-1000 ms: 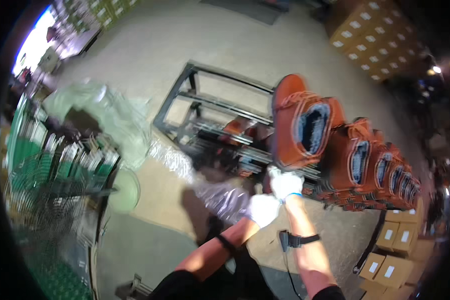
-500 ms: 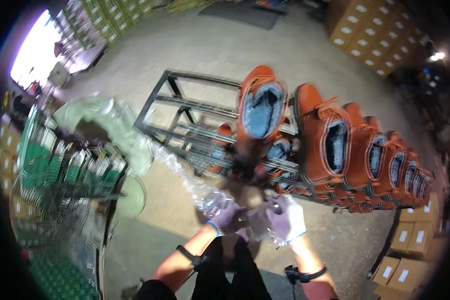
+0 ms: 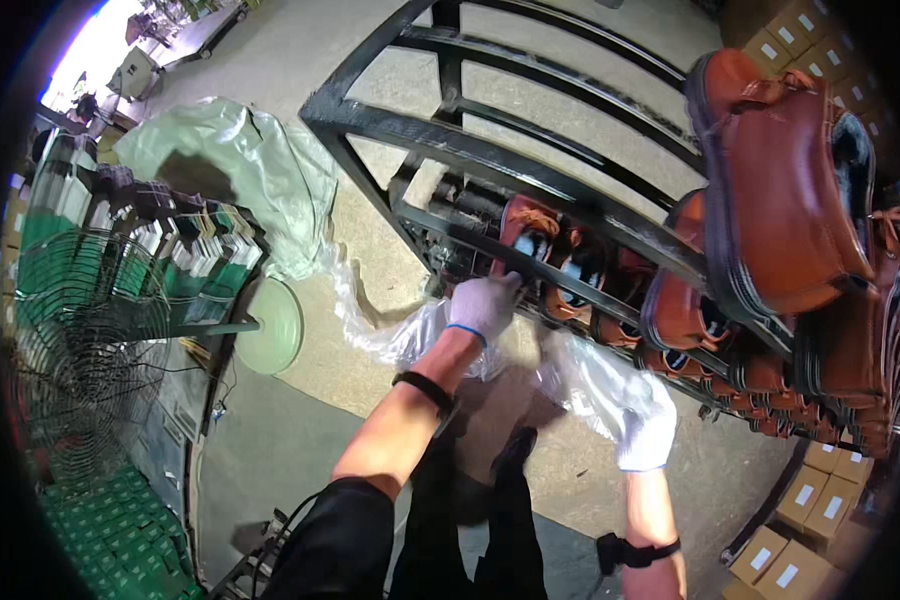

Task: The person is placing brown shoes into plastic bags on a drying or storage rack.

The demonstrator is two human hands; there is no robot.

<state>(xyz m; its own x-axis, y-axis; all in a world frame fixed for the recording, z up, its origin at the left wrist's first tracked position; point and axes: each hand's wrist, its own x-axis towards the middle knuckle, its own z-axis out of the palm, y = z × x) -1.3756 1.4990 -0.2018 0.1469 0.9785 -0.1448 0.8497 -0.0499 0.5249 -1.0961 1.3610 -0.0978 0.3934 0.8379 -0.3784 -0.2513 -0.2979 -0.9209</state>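
Note:
My right hand [image 3: 650,415], in a pale work glove, is closed on a clear plastic bag [image 3: 595,385] that trails up and left from it. Reaching forward, my gloved left hand [image 3: 485,305] is at the lower tier of a black metal rack [image 3: 410,125]. Its fingertips are right beside an orange-brown shoe [image 3: 530,235] with dark laces; the rack bar and the shoe partly hide them, so its grip is unclear. More brown shoes stand in a row to the right. On the top tier a large brown leather shoe [image 3: 785,190] stands close.
A strip of clear plastic [image 3: 400,335] runs along the floor to a pale green sheet [image 3: 270,165]. To the left are a wire fan guard [image 3: 90,340], a round green stool top [image 3: 270,325] and green-and-white stacked packages [image 3: 185,250]. Brown cartons [image 3: 805,500] stand at lower right.
My view has moved in closer to the rack. My hands have separated: the left went up to the lower-tier shoes, the right moved right with the plastic bag, which now stretches out.

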